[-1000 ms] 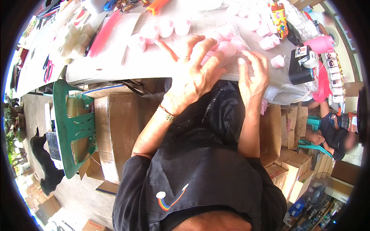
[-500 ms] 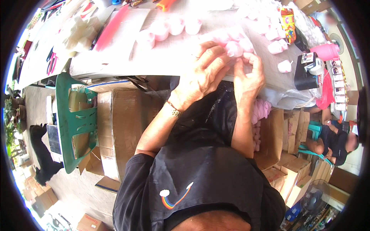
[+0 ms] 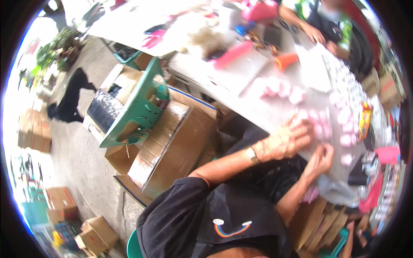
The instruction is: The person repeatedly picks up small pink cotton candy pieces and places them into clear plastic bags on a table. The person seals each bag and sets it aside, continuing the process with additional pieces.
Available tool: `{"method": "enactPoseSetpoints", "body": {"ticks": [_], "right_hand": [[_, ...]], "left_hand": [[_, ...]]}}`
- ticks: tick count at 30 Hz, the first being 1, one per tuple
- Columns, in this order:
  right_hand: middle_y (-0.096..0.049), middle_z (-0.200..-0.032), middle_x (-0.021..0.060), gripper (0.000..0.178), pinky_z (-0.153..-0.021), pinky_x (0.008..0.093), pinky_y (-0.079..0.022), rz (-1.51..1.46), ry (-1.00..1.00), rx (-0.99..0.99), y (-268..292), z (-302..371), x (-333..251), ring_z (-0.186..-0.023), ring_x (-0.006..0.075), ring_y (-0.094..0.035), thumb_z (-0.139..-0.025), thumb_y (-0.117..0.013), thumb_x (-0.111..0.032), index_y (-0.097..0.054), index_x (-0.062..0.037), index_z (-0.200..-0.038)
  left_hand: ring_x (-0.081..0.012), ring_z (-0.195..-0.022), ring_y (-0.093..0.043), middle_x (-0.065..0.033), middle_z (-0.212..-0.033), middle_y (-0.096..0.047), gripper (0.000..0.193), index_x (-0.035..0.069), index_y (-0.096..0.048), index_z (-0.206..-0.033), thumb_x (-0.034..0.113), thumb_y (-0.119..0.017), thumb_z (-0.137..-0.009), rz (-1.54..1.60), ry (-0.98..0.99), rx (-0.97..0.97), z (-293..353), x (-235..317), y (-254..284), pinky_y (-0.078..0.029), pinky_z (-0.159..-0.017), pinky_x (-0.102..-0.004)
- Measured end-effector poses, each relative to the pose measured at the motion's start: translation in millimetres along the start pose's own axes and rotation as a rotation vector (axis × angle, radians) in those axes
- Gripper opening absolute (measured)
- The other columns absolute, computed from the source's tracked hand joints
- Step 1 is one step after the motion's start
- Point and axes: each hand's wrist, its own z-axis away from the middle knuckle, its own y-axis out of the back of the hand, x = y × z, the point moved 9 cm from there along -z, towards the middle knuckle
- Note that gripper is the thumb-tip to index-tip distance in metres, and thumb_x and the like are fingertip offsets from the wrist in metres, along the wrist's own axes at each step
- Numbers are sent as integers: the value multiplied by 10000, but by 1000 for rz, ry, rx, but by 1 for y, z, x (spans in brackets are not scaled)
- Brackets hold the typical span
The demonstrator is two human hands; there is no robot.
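A group of small pink rounded pieces point(image 3: 320, 124), seemingly in clear plastic, sits near the table's front edge. My left hand point(image 3: 290, 139), with a gold-coloured watch on its wrist, is curled at the near left side of this group. My right hand point(image 3: 320, 160) is closed in a pinch just nearer to me, at the plastic's lower edge. Motion blur hides what lies between the fingers of both hands. Beyond them stands a short row of pink cup-shaped pieces point(image 3: 279, 88). More pink pieces point(image 3: 345, 118) lie to the right.
An orange funnel-like object point(image 3: 286, 61) and a white sheet point(image 3: 313, 69) lie farther back. A co-worker's hand point(image 3: 314, 33) rests across the table. To the right are a yellow packet point(image 3: 365, 120) and a pink bottle point(image 3: 388, 155). Left stand a cardboard box point(image 3: 180, 137) and green chair point(image 3: 133, 107).
The whole view has swung left and tilted, bringing a co-worker across the table into sight. Both my hands stay by the pink pieces, the right one now slightly farther from them.
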Motion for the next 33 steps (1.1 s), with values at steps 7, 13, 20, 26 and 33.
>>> {"method": "enactPoseSetpoints", "body": {"ticks": [7,13,20,26,33], "right_hand": [[-586,-833,86,87,-739,340,-486,-84,3,-65,33,20,-2,-770,205,-551,-929,-592,-64,-602,22,-917],[-649,-876,134,74,-773,380,-513,79,27,-326,32,60,2,-828,279,-632,-926,-594,-19,-641,30,-954],[-662,-873,144,84,-786,400,-516,72,17,-542,2,104,0,-861,325,-653,-855,-630,-3,-663,19,-928],[-625,-1026,183,86,-896,478,-466,152,129,-656,-4,93,-19,-971,362,-607,-871,-644,-51,-642,13,-929],[-578,-1248,210,280,-1007,482,-437,130,557,-156,34,25,-53,-1152,376,-564,-963,-619,-106,-641,6,-1219]], "left_hand": [[-315,-1309,-462,-111,-1243,-540,328,67,-593,-963,145,-694,-661,1,63,7,-2,-11,3,-70,-1115,-776],[-343,-1374,-405,-118,-1260,-520,286,100,-613,-874,172,-716,-616,-78,61,71,0,4,14,94,-1021,-862],[-296,-1426,-363,-104,-1302,-516,158,107,-614,-925,193,-637,-794,-135,-19,26,4,14,-8,118,-1019,-848],[-267,-1357,-420,-84,-1240,-531,145,126,-632,-922,216,-571,-825,-260,-39,34,3,13,-24,11,-1056,-861],[-307,-1344,-432,-111,-1329,-489,229,146,-655,-1008,239,-592,-807,-301,-65,-51,7,13,-25,-26,-1013,-886]]}}
